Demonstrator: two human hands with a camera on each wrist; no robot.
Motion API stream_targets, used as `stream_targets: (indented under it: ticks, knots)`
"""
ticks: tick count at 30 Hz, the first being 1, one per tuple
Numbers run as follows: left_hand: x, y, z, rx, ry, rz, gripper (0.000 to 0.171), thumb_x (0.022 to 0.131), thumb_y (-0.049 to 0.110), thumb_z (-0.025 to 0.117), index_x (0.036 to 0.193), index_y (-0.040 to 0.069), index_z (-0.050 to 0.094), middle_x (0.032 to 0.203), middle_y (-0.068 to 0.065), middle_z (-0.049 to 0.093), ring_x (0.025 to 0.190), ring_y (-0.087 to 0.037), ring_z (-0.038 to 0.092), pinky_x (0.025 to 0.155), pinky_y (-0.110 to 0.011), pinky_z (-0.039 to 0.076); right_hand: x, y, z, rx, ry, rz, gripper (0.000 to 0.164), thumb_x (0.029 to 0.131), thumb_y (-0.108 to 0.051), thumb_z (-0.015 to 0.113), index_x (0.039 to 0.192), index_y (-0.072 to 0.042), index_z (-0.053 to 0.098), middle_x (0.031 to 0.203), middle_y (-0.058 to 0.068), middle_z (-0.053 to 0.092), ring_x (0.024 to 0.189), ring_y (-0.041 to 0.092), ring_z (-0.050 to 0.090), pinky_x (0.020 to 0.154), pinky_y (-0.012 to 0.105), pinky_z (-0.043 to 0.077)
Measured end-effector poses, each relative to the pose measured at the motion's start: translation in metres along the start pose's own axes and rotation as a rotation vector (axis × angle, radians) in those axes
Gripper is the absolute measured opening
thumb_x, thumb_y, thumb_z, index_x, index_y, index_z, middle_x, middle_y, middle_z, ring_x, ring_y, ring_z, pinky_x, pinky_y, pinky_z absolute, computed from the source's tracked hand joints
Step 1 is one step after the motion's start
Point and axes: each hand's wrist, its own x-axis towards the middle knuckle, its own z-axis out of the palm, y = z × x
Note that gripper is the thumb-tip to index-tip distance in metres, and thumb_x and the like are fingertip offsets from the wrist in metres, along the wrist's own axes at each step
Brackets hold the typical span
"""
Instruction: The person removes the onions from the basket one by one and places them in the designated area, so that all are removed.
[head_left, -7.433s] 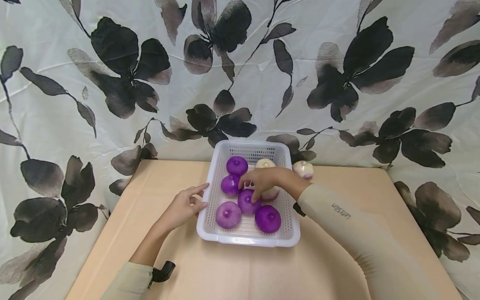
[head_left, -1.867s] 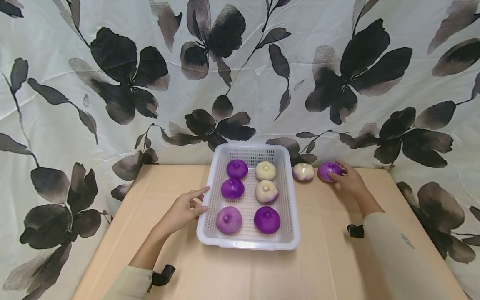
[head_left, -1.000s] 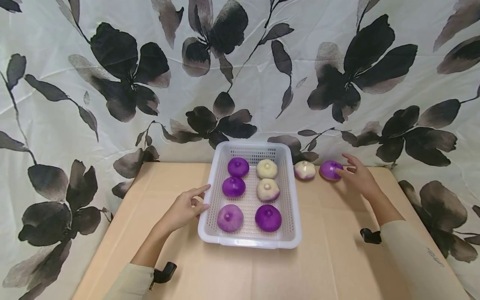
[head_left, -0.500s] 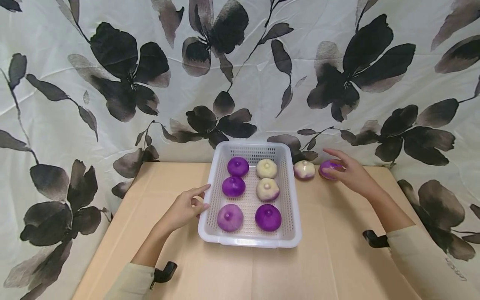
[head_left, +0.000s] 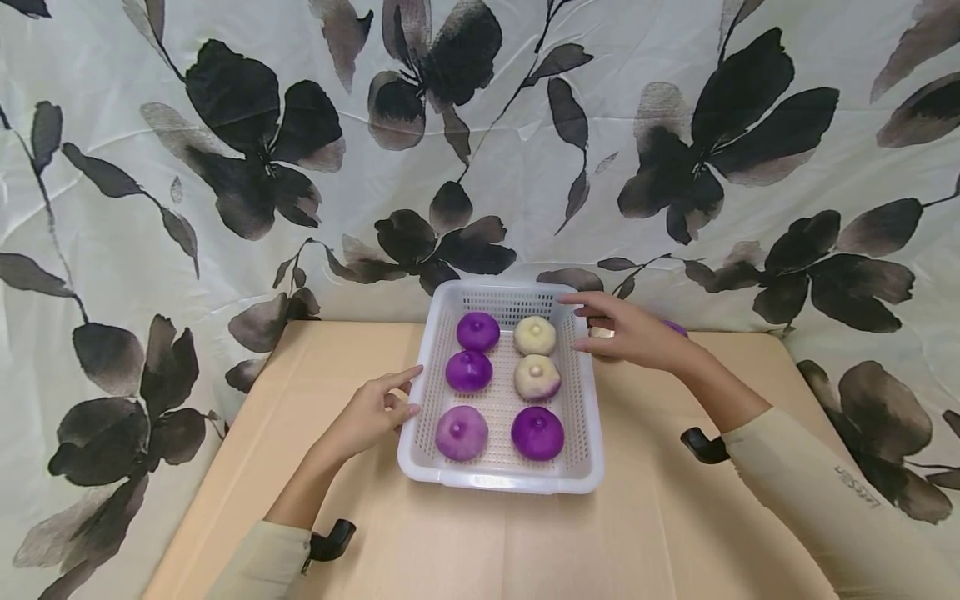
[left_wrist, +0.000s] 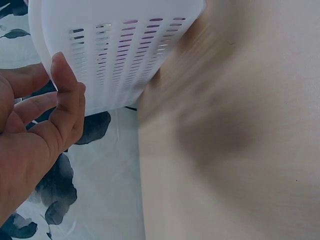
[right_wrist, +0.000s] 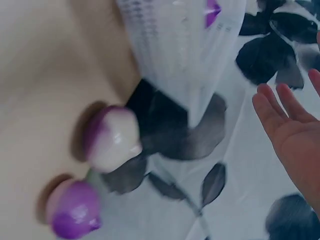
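Note:
Purple onions, among them one purple onion [head_left: 537, 433], and two pale onions, one of them a pale onion [head_left: 535, 336], sit in a white perforated plastic basket [head_left: 495, 481]. My left hand [head_left: 375, 412] touches the basket's left rim with its index finger and thumb. Above the basket's right rim, my right hand [head_left: 630, 329] is bare, its fingers spread and reaching inward. Behind it, a white-and-purple onion [right_wrist: 112, 137] and a purple onion [right_wrist: 75, 209] rest on the table outside the basket; the right hand mostly hides both in the head view.
The basket stands on a light tan table [head_left: 480, 542]. A white cloth with dark flowers [head_left: 540, 167] hangs behind the table and shows at its sides. Black wrist cameras sit below both hands, such as the left wrist camera [head_left: 332, 542].
The right hand took a purple onion out of the basket, set it right of the white-and-purple one, let go, and moved left to the basket. The left hand stayed at the rim.

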Motion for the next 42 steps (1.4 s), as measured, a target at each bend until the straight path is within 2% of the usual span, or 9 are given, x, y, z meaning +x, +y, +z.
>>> stream_targets:
  ticks: [6,9,11,15,21,24,27,33,42]
  knots:
    - [0.001,0.0,0.0,-0.008,-0.001,0.008,0.062,0.095,-0.004,0.065,0.153,-0.006,0.043,0.121,-0.028,0.058,0.078,-0.018,0.071,0.064,-0.045,0.063,0.028,-0.024,0.013,-0.026,-0.159,-0.06,0.067,0.092,-0.019,0.079,0.152,-0.01,0.051,0.153,0.011,0.052,0.136,0.035,0.055,0.115,0.056,0.044]
    - [0.002,0.0,0.0,-0.011,-0.002,0.012,0.063,0.095,-0.004,0.066,0.153,-0.006,0.042,0.123,-0.029,0.058,0.079,-0.02,0.071,0.064,-0.045,0.063,0.039,-0.035,0.02,-0.006,-0.245,-0.045,0.062,0.093,-0.02,0.078,0.149,-0.011,0.054,0.151,0.007,0.055,0.136,0.032,0.054,0.115,0.056,0.043]
    - [0.003,0.0,0.0,-0.012,-0.002,0.013,0.063,0.095,-0.004,0.066,0.153,-0.006,0.042,0.124,-0.029,0.059,0.079,-0.021,0.071,0.064,-0.045,0.063,0.047,-0.041,0.025,-0.012,-0.291,-0.013,0.06,0.093,-0.024,0.079,0.148,-0.016,0.057,0.149,0.002,0.056,0.136,0.029,0.054,0.115,0.054,0.044]
    - [0.003,0.0,0.0,-0.011,-0.004,0.006,0.063,0.095,-0.004,0.065,0.153,-0.006,0.042,0.123,-0.028,0.058,0.08,-0.021,0.071,0.065,-0.046,0.063,0.067,-0.048,0.039,-0.076,-0.39,-0.028,0.056,0.094,-0.025,0.077,0.146,-0.02,0.058,0.147,-0.001,0.059,0.134,0.028,0.057,0.113,0.05,0.047]
    - [0.002,0.001,-0.002,0.005,0.003,-0.007,0.062,0.095,-0.004,0.064,0.153,-0.005,0.043,0.124,-0.028,0.06,0.079,-0.018,0.072,0.066,-0.042,0.064,0.098,-0.048,0.067,-0.133,-0.563,-0.131,0.058,0.095,-0.019,0.075,0.148,-0.01,0.055,0.148,0.012,0.058,0.138,0.034,0.055,0.115,0.047,0.046]
    - [0.002,0.001,-0.003,0.005,0.008,-0.005,0.062,0.095,-0.005,0.064,0.153,-0.004,0.043,0.127,-0.028,0.06,0.079,-0.016,0.072,0.065,-0.038,0.064,0.107,-0.048,0.082,-0.122,-0.642,-0.126,0.059,0.094,-0.017,0.075,0.148,-0.004,0.053,0.148,0.018,0.057,0.14,0.035,0.053,0.117,0.047,0.044]
    - [0.003,0.001,-0.002,-0.006,-0.002,-0.003,0.062,0.095,-0.005,0.063,0.154,-0.004,0.042,0.127,-0.029,0.058,0.079,-0.015,0.071,0.067,-0.04,0.064,0.11,-0.046,0.095,-0.129,-0.705,-0.081,0.061,0.093,-0.016,0.076,0.148,-0.002,0.053,0.149,0.019,0.056,0.14,0.033,0.053,0.117,0.045,0.045]
    - [0.004,0.001,0.0,0.01,0.005,-0.008,0.062,0.095,-0.004,0.065,0.154,-0.003,0.044,0.125,-0.025,0.059,0.078,-0.014,0.071,0.068,-0.05,0.063,0.109,-0.043,0.116,-0.163,-0.756,0.043,0.066,0.089,-0.019,0.08,0.15,-0.013,0.054,0.152,0.01,0.054,0.139,0.032,0.054,0.116,0.041,0.046]
    - [0.003,0.002,0.0,0.004,0.002,-0.013,0.063,0.095,-0.003,0.065,0.154,-0.003,0.043,0.125,-0.025,0.059,0.079,-0.019,0.072,0.069,-0.052,0.063,0.108,-0.036,0.133,-0.18,-0.798,0.086,0.068,0.088,-0.021,0.081,0.151,-0.018,0.054,0.155,0.007,0.052,0.143,0.024,0.048,0.121,0.039,0.038]
